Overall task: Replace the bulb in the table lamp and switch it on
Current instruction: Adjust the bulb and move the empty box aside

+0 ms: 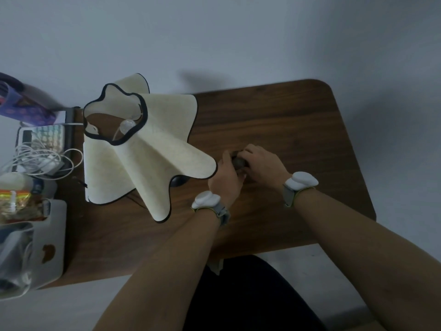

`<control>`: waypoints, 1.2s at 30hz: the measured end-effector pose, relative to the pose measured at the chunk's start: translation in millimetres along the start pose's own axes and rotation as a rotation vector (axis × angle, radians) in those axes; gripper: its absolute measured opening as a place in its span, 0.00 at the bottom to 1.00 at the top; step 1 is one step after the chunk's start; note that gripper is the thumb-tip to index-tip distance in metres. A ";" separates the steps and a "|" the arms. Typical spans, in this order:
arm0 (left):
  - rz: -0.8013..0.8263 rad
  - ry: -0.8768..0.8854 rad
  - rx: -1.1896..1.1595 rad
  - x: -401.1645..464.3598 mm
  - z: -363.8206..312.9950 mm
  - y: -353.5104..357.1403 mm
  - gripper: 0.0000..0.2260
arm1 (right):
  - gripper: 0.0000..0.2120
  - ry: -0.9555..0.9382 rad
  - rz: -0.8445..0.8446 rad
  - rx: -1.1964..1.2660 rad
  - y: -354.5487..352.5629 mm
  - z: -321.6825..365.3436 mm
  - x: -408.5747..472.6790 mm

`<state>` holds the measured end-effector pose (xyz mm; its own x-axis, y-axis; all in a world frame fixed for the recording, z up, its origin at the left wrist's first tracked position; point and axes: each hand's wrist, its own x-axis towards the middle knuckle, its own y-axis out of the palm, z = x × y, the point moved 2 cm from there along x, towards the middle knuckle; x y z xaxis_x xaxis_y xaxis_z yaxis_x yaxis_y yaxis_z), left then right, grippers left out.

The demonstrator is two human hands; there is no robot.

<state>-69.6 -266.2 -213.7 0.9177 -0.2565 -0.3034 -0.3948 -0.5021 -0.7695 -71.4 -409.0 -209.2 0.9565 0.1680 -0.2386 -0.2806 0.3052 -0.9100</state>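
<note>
The table lamp stands on the left half of the brown table. Its cream wavy shade has black trim, and a pale bulb shows through the top opening. The dark lamp base peeks out under the shade's right edge. Just right of the shade, my left hand and my right hand meet over the table. Both curl their fingers around a small dark rounded object, mostly hidden by the fingers. I cannot tell what it is.
A white basket with packets sits at the table's front left corner. Behind it lie tangled white cables and a device with coloured keys. A purple patterned item is at far left. A thin dark cord runs under the shade.
</note>
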 end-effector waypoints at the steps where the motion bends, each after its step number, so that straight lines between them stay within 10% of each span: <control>1: 0.006 0.002 0.008 0.6 1.2 0.5 0.32 | 0.13 -0.002 0.002 0.008 1.6 -1.7 -0.1; 11: 0.078 0.026 -0.088 8.3 5.3 2.1 0.41 | 0.17 0.039 -0.092 0.170 3.6 -19.5 -2.6; 36: -0.082 0.003 -0.202 -0.6 -1.6 14.5 0.12 | 0.15 0.116 -0.083 0.295 1.9 -18.8 -11.7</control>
<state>-76.0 -274.7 -223.8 0.9471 -0.2105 -0.2423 -0.3201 -0.6764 -0.6634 -81.6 -428.0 -214.5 0.9750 0.0280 -0.2205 -0.1962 0.5750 -0.7943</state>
